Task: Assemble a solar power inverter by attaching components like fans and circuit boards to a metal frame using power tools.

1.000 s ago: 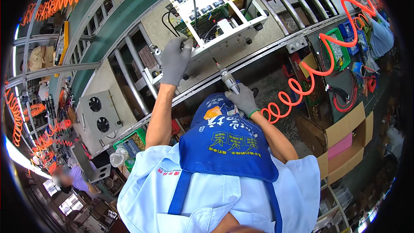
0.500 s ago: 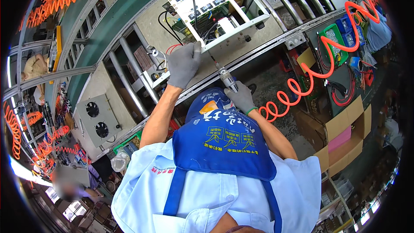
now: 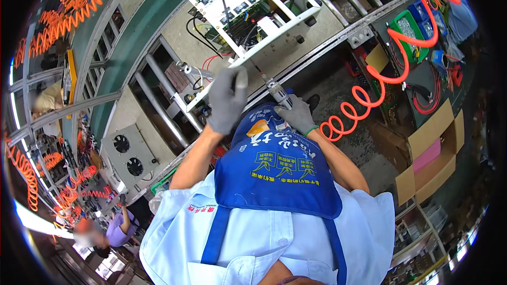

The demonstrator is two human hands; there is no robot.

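Note:
My right hand (image 3: 297,116), in a grey glove, is closed around a silver pneumatic screwdriver (image 3: 278,93). The driver's thin bit points up and left, close to the front rail of a white metal frame (image 3: 282,34); whether it touches a screw cannot be made out. My left hand (image 3: 227,103), also gloved, is just below the corner of that rail, thumb apart from the fingers, with nothing visible in it. Inside the frame are a white panel with black components (image 3: 236,1), a green circuit board and black cables. Beside my left hand lies a silver cylinder (image 3: 198,71) with red wires.
The frame rests on a board over a roller conveyor (image 3: 163,95). A red coiled air hose (image 3: 364,100) loops at my right. Further right are a green bin of small parts (image 3: 407,34) and an open cardboard box (image 3: 430,158). A grey box with two fans (image 3: 129,153) sits left. Another person (image 3: 120,227) is lower left.
My left hand has drawn back from the frame's corner toward me, its thumb now apart from the fingers. The screwdriver stays in my right hand near the rail. The view has shifted slightly.

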